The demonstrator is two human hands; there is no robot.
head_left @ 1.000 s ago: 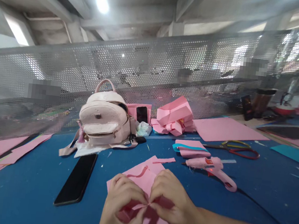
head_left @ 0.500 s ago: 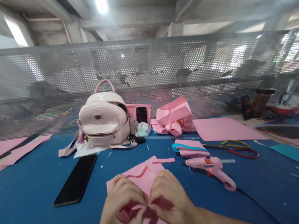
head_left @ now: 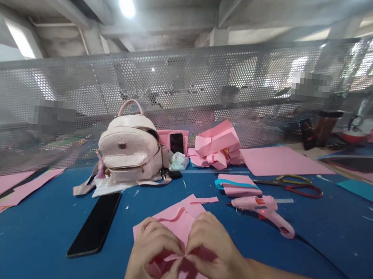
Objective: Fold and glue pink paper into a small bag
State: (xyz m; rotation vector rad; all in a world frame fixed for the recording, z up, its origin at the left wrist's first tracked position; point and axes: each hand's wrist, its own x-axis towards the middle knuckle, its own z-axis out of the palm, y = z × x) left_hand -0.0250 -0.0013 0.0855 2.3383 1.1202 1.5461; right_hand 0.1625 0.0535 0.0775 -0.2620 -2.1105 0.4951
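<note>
Both hands meet over a pink sheet of paper [head_left: 179,207] on the blue table. Between thumb and fingers, my left hand [head_left: 156,254] pinches a small pink paper piece [head_left: 174,257]. The fingertips of my right hand [head_left: 211,248] pinch the same piece from the other side, touching the left fingertips. Much of the piece is hidden by the fingers. A narrow curled pink strip [head_left: 173,216] and a short straight strip [head_left: 204,200] lie on or at the far edge of the sheet.
A pink glue gun [head_left: 265,210] with a cord lies to the right, near scissors [head_left: 296,185] and a folded pink paper with blue ribbon [head_left: 240,186]. Left are a phone [head_left: 95,225] and a pale backpack [head_left: 130,147]. Folded pink paper [head_left: 217,145] stands by a perforated metal screen [head_left: 179,81].
</note>
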